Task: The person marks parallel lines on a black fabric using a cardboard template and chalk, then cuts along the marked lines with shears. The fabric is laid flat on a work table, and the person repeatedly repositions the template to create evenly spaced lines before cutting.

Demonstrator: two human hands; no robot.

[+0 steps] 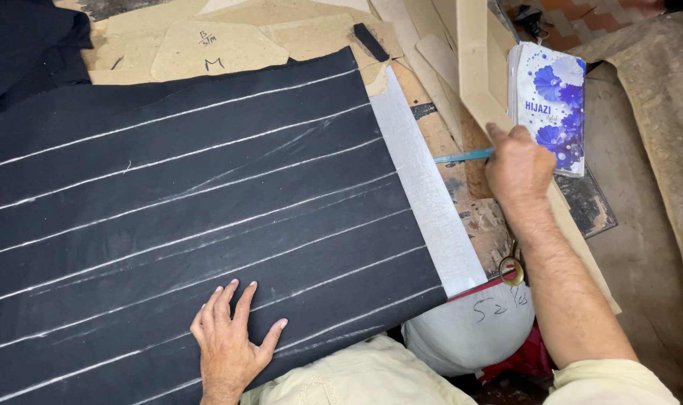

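Left hand [229,341] lies flat, fingers spread, on black cloth [191,210] (chalk-lined); right hand [518,165] grips a blue pencil [461,157].

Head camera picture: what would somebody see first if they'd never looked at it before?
First, the big black cloth crossed by long white chalk lines, filling the left and middle. The left hand lies flat on its near edge, fingers spread. To the right, the right hand holds a thin blue stick, beside a white packet with blue flowers.
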